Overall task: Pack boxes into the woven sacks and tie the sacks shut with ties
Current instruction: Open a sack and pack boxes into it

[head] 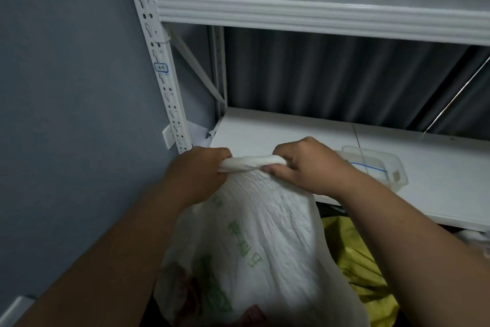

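— What can't you make out here?

— The white woven sack point(254, 242) runs off the bottom edge, and its contents show only as dim reddish shapes.

— And your hands?

— Your left hand point(201, 170) and right hand point(305, 165) are both curled tight round the sack's rolled mouth, mid-frame.

— Room around you?

— The shelf point(278, 130) lies just behind; a clear tub point(376, 165) sits right of centre, yellow sacking point(358, 260) lower right.

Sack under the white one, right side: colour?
Yellow sack, seen in the head view.
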